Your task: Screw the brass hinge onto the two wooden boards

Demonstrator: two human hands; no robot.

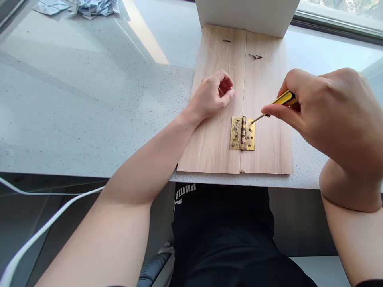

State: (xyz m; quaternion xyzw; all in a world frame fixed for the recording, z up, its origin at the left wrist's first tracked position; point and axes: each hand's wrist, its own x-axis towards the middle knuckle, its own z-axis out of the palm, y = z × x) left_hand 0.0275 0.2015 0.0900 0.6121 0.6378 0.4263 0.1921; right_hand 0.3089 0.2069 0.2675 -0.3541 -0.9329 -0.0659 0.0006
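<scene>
The left hand (211, 95) curls loosely; the right hand (332, 111) grips, raised.

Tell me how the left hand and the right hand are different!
The right hand grips a yellow-and-black screwdriver; the left hand shows no tool. The left hand lies over the wooden boards; the right hand is mostly beside them. Both hands are bare.
</scene>
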